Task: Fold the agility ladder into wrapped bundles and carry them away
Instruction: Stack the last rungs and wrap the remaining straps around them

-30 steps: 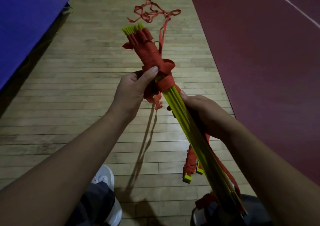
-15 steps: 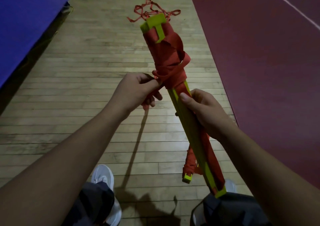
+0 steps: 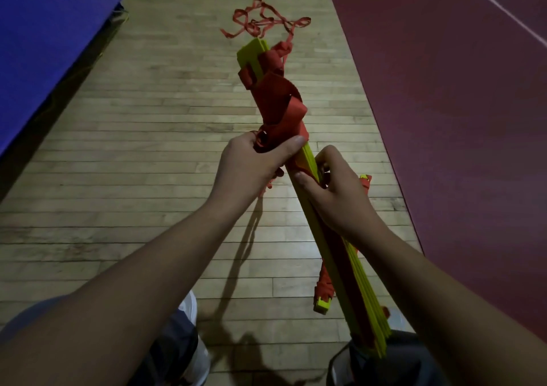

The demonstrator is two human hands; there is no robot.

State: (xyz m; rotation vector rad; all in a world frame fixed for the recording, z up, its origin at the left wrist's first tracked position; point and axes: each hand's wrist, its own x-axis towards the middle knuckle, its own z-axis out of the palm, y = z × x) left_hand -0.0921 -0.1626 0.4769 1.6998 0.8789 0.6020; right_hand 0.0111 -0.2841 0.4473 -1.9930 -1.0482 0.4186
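A bundle of yellow ladder rungs (image 3: 337,255) slants from lower right up to the middle of the view, its upper half wound in red strap (image 3: 275,98). My left hand (image 3: 251,166) grips the red strap where the winding ends, thumb laid across it. Just below, my right hand (image 3: 337,196) holds the stacked rungs, fingers curled round them. A loose tangle of red strap (image 3: 266,21) lies on the floor beyond the bundle's far tip. One strap end with a yellow clip (image 3: 322,305) dangles under the bundle.
The wooden plank floor (image 3: 148,155) spreads ahead. A dark red court surface (image 3: 458,119) with white lines lies to the right. A blue mat (image 3: 38,42) stands at the upper left. My white shoe (image 3: 189,308) shows at the bottom.
The bundle has turned about its length, so the rungs' edges now face up. My left hand moved over the strap's winding end and my right hand shifted up beside it.
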